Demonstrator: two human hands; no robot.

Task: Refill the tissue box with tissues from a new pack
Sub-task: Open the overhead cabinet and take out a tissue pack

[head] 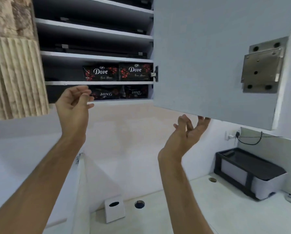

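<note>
A wall cabinet stands open above me. Black Dove tissue packs (117, 72) lie side by side on one shelf, and two more packs (119, 94) lie upside down on the shelf below. My left hand (73, 102) is raised in front of the bottom shelf, fingers loosely curled, holding nothing. My right hand (190, 130) is palm up with its fingertips on the lower edge of the open cabinet door (209, 65). A white cube tissue box (115, 211) with an oval slot stands on the counter below, tilted.
The upper shelves (94, 31) hold dark flat items. A black and white appliance (249, 173) sits on the counter at right, with a wall socket and cable (249, 139) behind it. The countertop (200, 208) has two round holes. A stone-textured panel (13, 65) flanks the cabinet's left.
</note>
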